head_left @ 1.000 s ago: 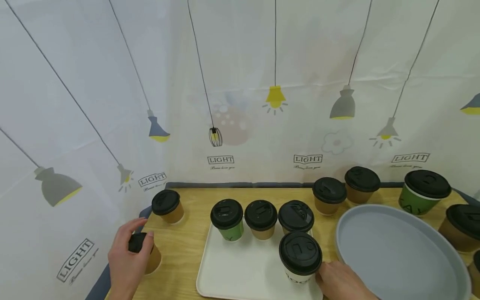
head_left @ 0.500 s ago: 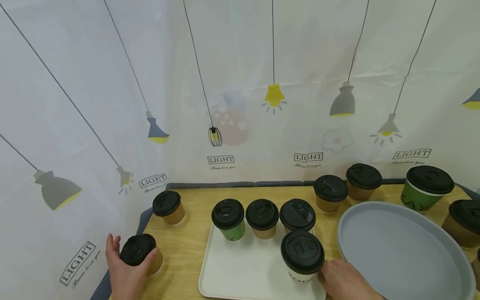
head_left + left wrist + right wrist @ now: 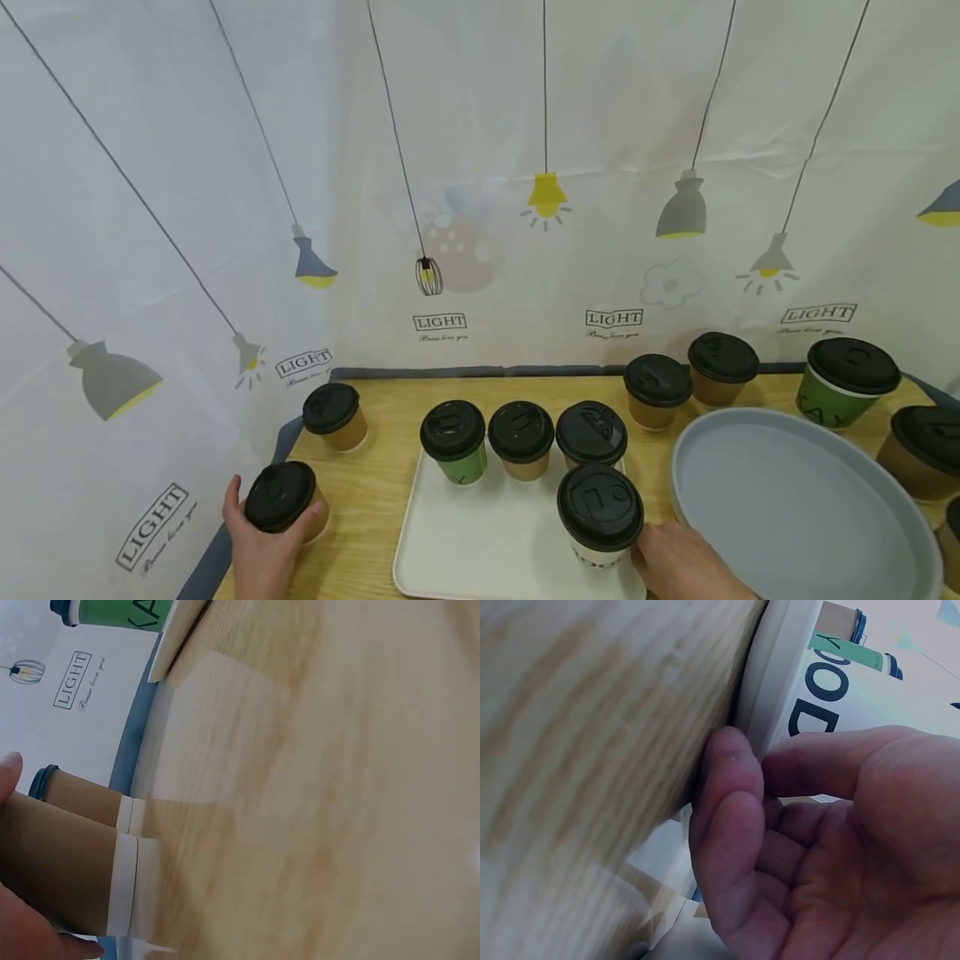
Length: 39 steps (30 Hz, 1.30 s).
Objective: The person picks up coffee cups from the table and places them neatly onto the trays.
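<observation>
Our left hand (image 3: pixel 264 546) has wrapped round the black-lidded brown cup (image 3: pixel 281 497) left of the white tray (image 3: pixel 480 546), so our hold looks secure; our right hand (image 3: pixel 686 560) pinches the tray's rim.

I face a white cloth wall (image 3: pixel 487 108), creased in places, which bends and runs down along my left. Grey, blue and yellow lamps (image 3: pixel 547 195) are printed on it, dangling from thin cords (image 3: pixel 545 83), with a faint flower (image 3: pixel 671 284) and the word LIGHT (image 3: pixel 439 322) (I count several). A dark blue border (image 3: pixel 465 372) follows the back edge of my pale wooden table (image 3: pixel 356 508), whose glossy top catches reflections (image 3: pixel 217 735).
</observation>
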Motion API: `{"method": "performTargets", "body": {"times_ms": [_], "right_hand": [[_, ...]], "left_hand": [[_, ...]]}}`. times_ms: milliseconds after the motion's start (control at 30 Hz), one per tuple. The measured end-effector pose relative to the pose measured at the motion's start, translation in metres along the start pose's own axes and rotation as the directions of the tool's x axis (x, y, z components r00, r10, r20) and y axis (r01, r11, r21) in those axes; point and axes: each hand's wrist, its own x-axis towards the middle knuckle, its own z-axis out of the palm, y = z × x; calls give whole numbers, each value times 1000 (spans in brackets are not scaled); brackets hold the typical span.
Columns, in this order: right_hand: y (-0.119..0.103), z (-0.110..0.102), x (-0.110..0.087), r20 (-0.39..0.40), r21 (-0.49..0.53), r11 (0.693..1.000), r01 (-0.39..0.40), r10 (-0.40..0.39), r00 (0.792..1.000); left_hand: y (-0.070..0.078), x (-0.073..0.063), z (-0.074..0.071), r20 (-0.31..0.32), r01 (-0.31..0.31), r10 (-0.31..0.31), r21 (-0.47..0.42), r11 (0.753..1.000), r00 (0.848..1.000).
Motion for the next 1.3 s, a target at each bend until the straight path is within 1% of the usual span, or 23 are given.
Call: {"method": "performTargets", "body": {"times_ms": [133, 267, 333, 433, 600, 700, 767, 833, 900, 933, 967, 1067, 1200, 1233, 1300], "right_hand": [[-2, 2, 1, -22, -1, 1000, 9, -9, 1000], [-4, 3, 1, -37, -18, 1000, 13, -14, 999], [-4, 2, 1, -35, -26, 1000, 11, -12, 999], [-4, 2, 1, -22, -28, 1000, 7, -8, 1000], [-3, 2, 0, -9, -35, 999, 6, -6, 1000], [-1, 2, -1, -20, -49, 999, 13, -14, 1000], [0, 2, -1, -24, -58, 998, 14, -15, 1000], [0, 1, -1, -35, -64, 998, 18, -20, 999], [0, 1, 0, -35, -62, 998, 19, -21, 999], [0, 1, 0, -34, -62, 998, 19, -21, 999], [0, 1, 0, -36, -63, 998, 21, -24, 999], [1, 2, 0, -33, -64, 998, 23, -25, 999], [0, 2, 0, -27, -72, 997, 21, -23, 999], [0, 2, 0, -26, -72, 997, 21, -23, 999], [-1, 2, -1, -27, -76, 997, 24, -27, 999]], "left_hand": [[-4, 4, -1, 22, -5, 5, -30, 1000, 1000], [-1, 5, 0, 14, -13, 13, -61, 998, 1000], [4, 4, 0, 10, -33, 34, -75, 997, 999], [14, -1, 2, 13, -81, 83, -106, 991, 996], [34, -11, 8, 53, -111, 121, -164, 980, 991], [44, -21, 14, 71, -129, 152, -251, 959, 986], [52, -29, 18, 87, -158, 196, -330, 931, 977], [58, -37, 22, 112, -179, 244, -409, 895, 963], [64, -44, 26, 140, -198, 287, -449, 872, 947], [66, -47, 28, 155, -207, 313, -474, 856, 937], [68, -51, 30, 171, -219, 337, -484, 847, 926], [73, -60, 36, 205, -260, 416, -523, 812, 886], [77, -71, 44, 234, -327, 521, -555, 765, 821], [77, -74, 46, 242, -342, 540, -553, 759, 806], [77, -79, 51, 266, -362, 566, -545, 756, 781]]}}
